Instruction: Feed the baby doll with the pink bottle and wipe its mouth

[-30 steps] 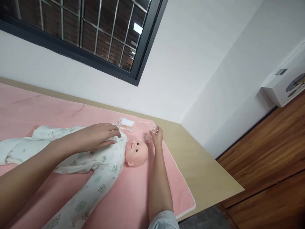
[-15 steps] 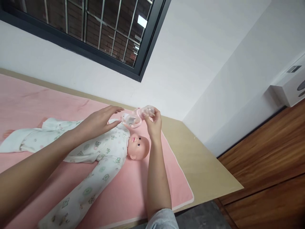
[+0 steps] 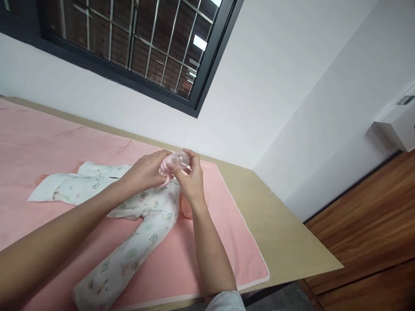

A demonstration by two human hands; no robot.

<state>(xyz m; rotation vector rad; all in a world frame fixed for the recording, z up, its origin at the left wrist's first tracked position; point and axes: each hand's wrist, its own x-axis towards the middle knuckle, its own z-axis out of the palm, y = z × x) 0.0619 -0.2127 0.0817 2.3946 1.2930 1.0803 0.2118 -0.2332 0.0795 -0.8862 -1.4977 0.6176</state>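
Note:
A clear baby bottle with a pink collar and handle is held between both hands above the doll's upper body. My left hand is closed around the bottle's body end. My right hand grips its domed clear cap with thumb and fingers. Beneath lies a baby doll in a white printed sleepsuit, on its back with one long sleeve stretched toward me. The doll's head is mostly hidden behind my right hand and wrist.
The doll rests on a pink mat with a white edge, spread over a pale wooden table. Behind it are a white wall and a dark-framed window with bars. Wooden cabinet panels stand at the right.
My left hand has closed on the bottle, where before it was open beside it. The bottle has shifted left, and my right hand now covers most of the doll's head.

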